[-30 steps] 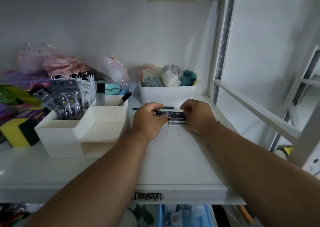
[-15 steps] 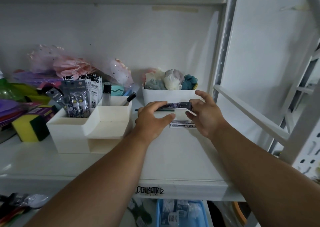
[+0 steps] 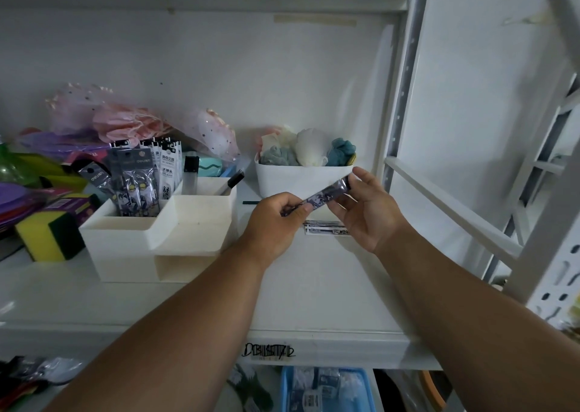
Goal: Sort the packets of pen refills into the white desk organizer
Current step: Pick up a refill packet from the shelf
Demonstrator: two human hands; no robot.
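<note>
Above the shelf (image 3: pixel 314 286) we now hold one refill packet (image 3: pixel 323 196) lifted clear, left hand (image 3: pixel 276 220) and right hand (image 3: pixel 364 207) pinching its ends; another packet (image 3: pixel 323 228) stays down, the white desk organizer (image 3: pixel 163 232) well left.

Storeroom: white metal shelving (image 3: pixel 314 345) crowded with stationery.

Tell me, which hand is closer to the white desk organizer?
Left. The left hand is just right of the white desk organizer; the right hand is farther right, gripping the same packet.
</note>
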